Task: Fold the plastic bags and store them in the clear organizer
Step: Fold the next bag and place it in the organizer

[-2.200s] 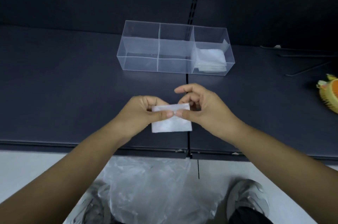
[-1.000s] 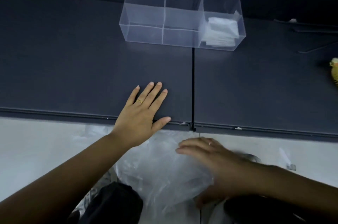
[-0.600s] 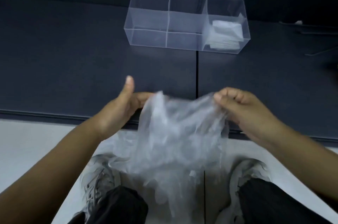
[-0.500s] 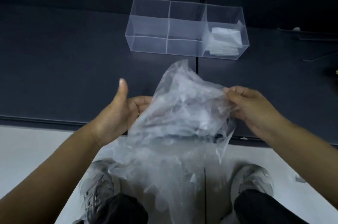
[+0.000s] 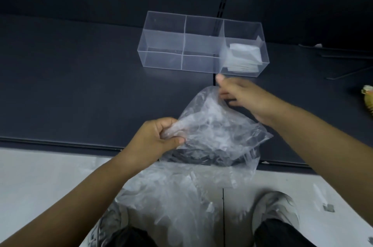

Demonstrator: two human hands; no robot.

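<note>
Both forearms reach in from the bottom corners and meet over the near edge of the dark table. The left hand sits low and close to the body, knuckles turned up, its fingers curled in and its thumb pressed across them, clamping a bunched corner of a clear plastic bag. The right hand is stretched further forward and higher, wrist angled in towards the middle and thumb pointing away from the body. It is blurred, but its fingertips appear to pinch the far corner of the same bag. Between the two grips the bag hangs crumpled and slack, partly over the table edge, with its lower right side drooping down past the edge towards the floor. Beyond the hands, further back on the table, stands the clear organizer, split by see-through dividers. Its right-hand compartment holds a stack of white folded bags, and the right thumb tip is just in front of that end of the box without touching it. Below the held bag, a loose heap of bags lies on the floor between two grey shoes. A yellow object shows at the right edge of the table, cut off by the frame.
</note>
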